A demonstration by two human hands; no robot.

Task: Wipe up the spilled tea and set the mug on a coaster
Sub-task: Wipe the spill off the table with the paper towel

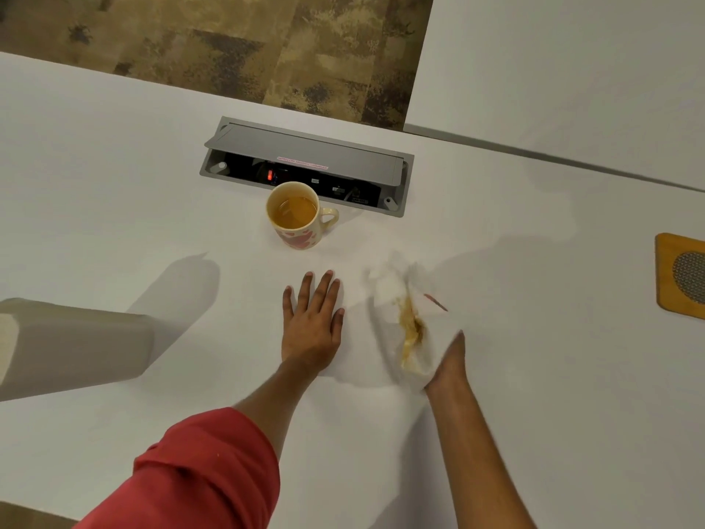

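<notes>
Stained tissue (408, 322) in right hand (450, 360), mug (295, 217)

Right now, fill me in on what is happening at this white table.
A person is wiping up tea. The right hand has its grip on a crumpled white paper towel with brown tea stains and presses it to the white table. The left hand rests flat and open beside it. The cream mug with red hearts, holding tea, stands on the bare table by the grey socket box. The square wooden coaster lies unused at the far right edge.
</notes>
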